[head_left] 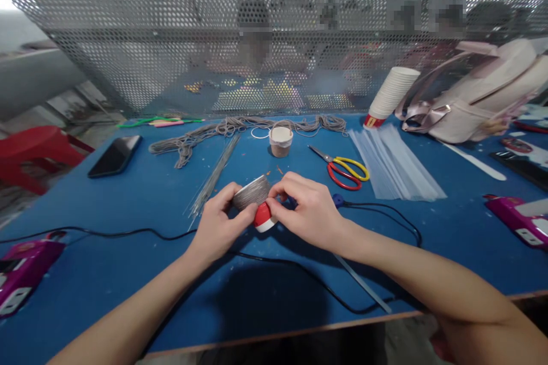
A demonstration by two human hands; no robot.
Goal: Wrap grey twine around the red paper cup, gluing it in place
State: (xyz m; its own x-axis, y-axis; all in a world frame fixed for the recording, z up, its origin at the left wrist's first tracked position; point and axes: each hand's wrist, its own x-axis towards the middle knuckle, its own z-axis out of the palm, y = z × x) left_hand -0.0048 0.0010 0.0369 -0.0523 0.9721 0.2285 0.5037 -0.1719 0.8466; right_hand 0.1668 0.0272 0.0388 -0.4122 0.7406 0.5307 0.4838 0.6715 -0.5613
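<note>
Cord-wrapped cup [252, 193] is sitting over the tabletop [98, 262], the left hand [223, 221] clasping its wound side, the right hand [306, 208] pinching beside its red band [262, 214], apparently winding cord, the next move likely needing even tension.

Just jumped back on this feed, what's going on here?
A person's left hand holds a tilted cup partly wound with grey cord. The right hand has its fingers at the cup's side; whether they pinch cord is unclear. Scissors lie on the table beyond it.
</note>
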